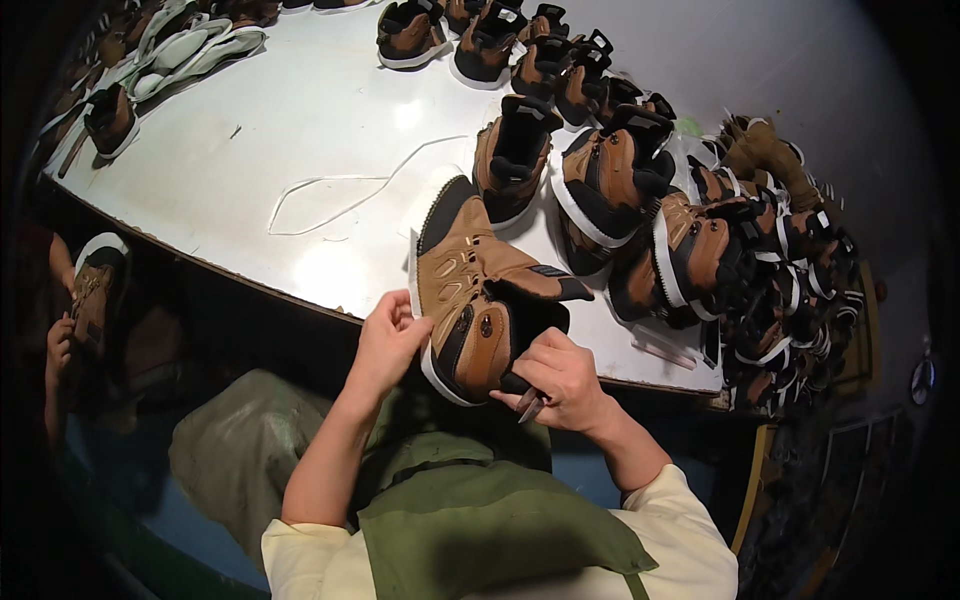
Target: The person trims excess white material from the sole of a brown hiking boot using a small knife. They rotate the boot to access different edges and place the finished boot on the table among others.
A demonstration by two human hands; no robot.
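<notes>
A brown and black high-top boot [462, 262] lies tilted in front of me at the table's near edge, toe pointing away, its pale sole edge turned to the left. With fingertips pinched together, my left hand [388, 340] grips the boot's sole edge, where a white strip [413, 270] runs along the side. My right hand [562, 380] is closed at the boot's heel and collar. A small thin dark tool [531, 403] sticks out below its fingers; its kind is too small to make out.
On the white table [240, 190] lies a loose white strip [330, 180]. Several similar boots [612, 170] crowd the right side, with a big pile [790, 260] beyond. Far left are a single boot [110, 120] and white pieces [195, 60]. A co-worker's hands [60, 335] hold another boot [97, 290].
</notes>
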